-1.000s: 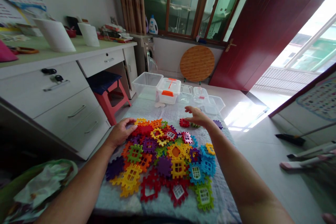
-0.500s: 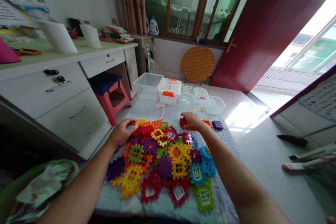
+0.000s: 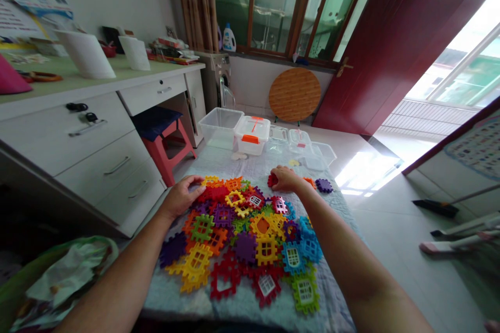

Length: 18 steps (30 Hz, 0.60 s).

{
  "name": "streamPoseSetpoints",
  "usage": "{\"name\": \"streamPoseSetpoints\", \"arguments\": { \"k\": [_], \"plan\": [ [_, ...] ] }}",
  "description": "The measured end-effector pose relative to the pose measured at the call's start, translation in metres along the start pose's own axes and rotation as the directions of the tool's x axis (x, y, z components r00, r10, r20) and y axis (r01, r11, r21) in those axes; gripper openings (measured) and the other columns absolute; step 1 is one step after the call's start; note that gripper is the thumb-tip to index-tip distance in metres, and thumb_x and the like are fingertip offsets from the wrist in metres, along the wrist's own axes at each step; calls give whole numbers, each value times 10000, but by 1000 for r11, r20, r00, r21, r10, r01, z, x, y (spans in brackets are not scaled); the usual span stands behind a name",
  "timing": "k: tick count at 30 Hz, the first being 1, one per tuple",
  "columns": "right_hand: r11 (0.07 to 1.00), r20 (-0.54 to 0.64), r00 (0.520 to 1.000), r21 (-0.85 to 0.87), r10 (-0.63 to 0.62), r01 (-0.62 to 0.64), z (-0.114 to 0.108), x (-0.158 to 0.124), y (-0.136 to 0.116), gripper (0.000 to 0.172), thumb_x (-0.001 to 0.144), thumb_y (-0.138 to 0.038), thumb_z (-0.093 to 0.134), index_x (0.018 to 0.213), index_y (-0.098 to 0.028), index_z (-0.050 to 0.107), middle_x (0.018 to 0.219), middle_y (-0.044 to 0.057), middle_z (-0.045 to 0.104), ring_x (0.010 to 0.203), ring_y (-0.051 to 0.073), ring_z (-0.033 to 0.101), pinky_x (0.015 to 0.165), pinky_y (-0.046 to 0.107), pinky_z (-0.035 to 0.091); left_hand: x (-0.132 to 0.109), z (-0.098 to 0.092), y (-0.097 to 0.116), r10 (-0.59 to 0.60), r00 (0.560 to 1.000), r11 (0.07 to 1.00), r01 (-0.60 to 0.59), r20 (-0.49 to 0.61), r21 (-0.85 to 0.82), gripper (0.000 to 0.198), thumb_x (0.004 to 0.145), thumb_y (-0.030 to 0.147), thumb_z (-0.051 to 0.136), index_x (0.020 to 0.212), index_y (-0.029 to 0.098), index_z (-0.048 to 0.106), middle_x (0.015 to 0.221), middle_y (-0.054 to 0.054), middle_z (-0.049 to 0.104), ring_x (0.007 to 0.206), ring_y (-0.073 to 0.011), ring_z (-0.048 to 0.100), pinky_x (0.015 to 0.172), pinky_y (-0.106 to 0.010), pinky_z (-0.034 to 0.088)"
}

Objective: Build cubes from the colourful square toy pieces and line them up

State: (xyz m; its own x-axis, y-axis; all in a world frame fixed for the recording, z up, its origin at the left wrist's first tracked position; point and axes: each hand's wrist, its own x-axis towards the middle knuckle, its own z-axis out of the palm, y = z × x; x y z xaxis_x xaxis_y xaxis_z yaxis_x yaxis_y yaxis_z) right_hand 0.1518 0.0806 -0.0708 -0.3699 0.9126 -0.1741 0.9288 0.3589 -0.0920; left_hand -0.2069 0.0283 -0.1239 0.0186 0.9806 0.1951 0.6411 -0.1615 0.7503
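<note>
Colourful plastic interlocking tiles with notched edges lie heaped on the cloth-covered table (image 3: pixel 250 291), among them a yellow window tile (image 3: pixel 266 250), a blue one (image 3: pixel 292 257) and a green one (image 3: pixel 305 290). At the heap's far left edge rests my left hand (image 3: pixel 183 197), thumb and fingers apart, beside a red tile (image 3: pixel 214 193) and a yellow tile (image 3: pixel 210 181). Beyond the heap, my right hand (image 3: pixel 287 179) has its fingers closed on a red tile (image 3: pixel 272 180), partly hidden by them. To its right lie an orange tile (image 3: pixel 310 182) and a purple tile (image 3: pixel 324 186).
Clear plastic boxes line the table's far end: a large open one (image 3: pixel 221 127), a lidded one with orange clips (image 3: pixel 252 135) and smaller ones (image 3: pixel 300 140). A pink stool (image 3: pixel 172 151) and a desk with drawers (image 3: pixel 78 135) stand at the left.
The fingers of my right hand have curled in slightly around the red tile. My left hand and the heap look the same.
</note>
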Motion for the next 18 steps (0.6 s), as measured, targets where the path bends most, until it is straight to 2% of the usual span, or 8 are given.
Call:
{"name": "streamPoseSetpoints", "arguments": {
  "k": [5, 10, 14, 18],
  "plan": [
    [1000, 12, 1000, -4, 3, -3, -3, 2, -1, 397, 650, -314, 711, 1022, -185, 655, 1096, 148, 632, 1003, 314, 587, 812, 372, 445, 0, 1, -3, 7, 1000, 1000, -7, 0, -6, 474, 724, 556, 597, 1018, 186, 645, 1060, -81, 697, 1000, -257, 636, 980, -381, 456],
    [1000, 10, 1000, -1, 20, -20, -5, -1, -3, 435, 656, -288, 708, 1079, -204, 646, 1122, 142, 614, 1027, 321, 573, 835, 397, 440, 1, 1, -5, 20, 1000, 1000, -20, 5, -1, 481, 728, 559, 595, 1018, 178, 645, 1062, -85, 692, 1005, -258, 636, 984, -380, 452],
    [999, -34, 999, -6, 32, -32, -10, -5, -11, 516, 676, -271, 702, 1178, -192, 614, 1205, 166, 575, 1112, 350, 524, 892, 442, 419, 2, 1, -5, 17, 1000, 1000, -17, -6, 2, 477, 725, 559, 596, 1005, 177, 650, 1052, -88, 694, 997, -261, 638, 977, -386, 456],
    [980, -71, 993, 170, -97, 108, -13, -4, -32, 473, 771, -254, 637, 1235, -183, 580, 1215, 140, 604, 1070, 265, 571, 913, 377, 430, 1, 2, -7, 22, 1000, 1000, -22, 9, 0, 483, 734, 566, 594, 1013, 176, 652, 1053, -86, 696, 993, -261, 640, 962, -383, 466]
  ]
}}
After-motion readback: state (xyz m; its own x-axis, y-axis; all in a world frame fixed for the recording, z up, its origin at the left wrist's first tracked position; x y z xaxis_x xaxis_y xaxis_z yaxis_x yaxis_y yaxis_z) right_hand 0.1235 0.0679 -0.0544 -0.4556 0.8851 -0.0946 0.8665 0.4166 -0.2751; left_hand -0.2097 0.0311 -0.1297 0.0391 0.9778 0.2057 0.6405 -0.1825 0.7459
